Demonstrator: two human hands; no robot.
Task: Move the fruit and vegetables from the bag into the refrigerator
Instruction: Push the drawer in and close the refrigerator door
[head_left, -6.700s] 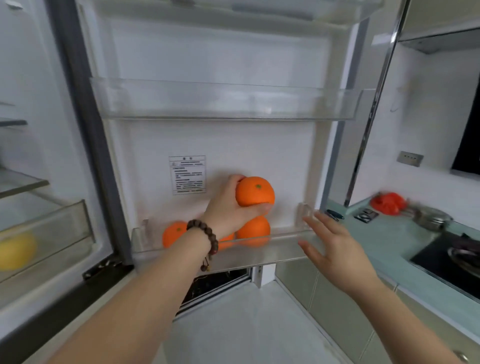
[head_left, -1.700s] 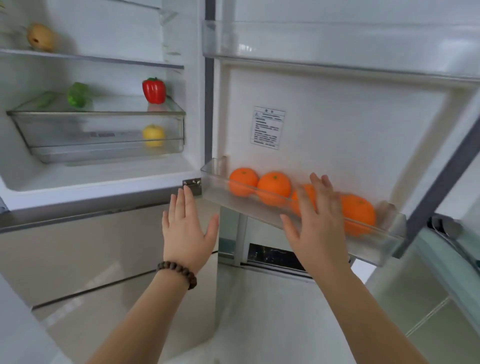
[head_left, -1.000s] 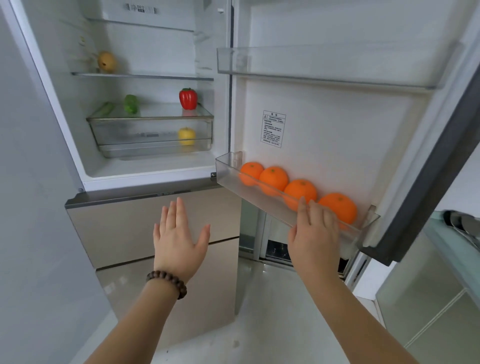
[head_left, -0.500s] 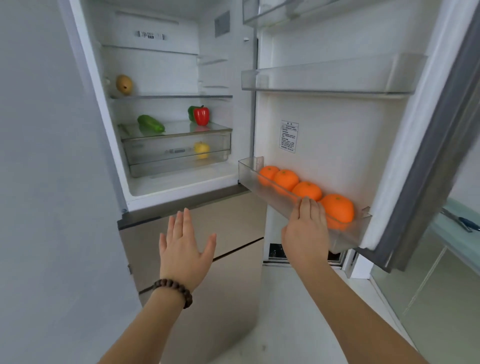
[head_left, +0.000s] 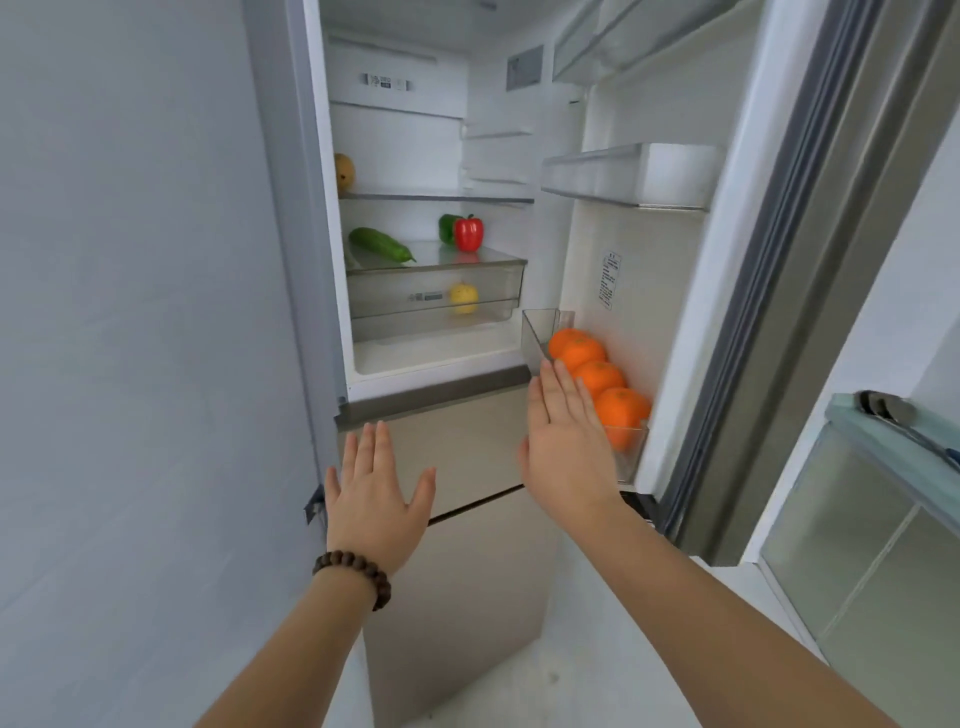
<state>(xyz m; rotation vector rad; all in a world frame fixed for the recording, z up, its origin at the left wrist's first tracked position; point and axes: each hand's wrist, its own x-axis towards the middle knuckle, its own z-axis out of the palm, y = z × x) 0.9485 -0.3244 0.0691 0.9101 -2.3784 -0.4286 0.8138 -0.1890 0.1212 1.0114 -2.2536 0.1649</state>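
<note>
Left hand (head_left: 375, 499), beaded bracelet (head_left: 355, 572) on the wrist, flat with fingers spread, grasping nothing, in front of the lower drawers. Fridge interior: pear (head_left: 344, 172) at left edge of upper shelf; cucumber (head_left: 380, 243) and red pepper (head_left: 468, 233) on crisper lid, lemon (head_left: 463, 297) inside the crisper. Right hand (head_left: 566, 441) released, straight fingers against front wall of door bin (head_left: 538, 332). Four oranges (head_left: 598, 377) in a row inside that bin.

A home kitchen: a tall white open refrigerator (head_left: 405, 358) holding produce stands beside a pale green countertop (head_left: 893, 441) over frosted glass-fronted cabinets (head_left: 852, 540).
</note>
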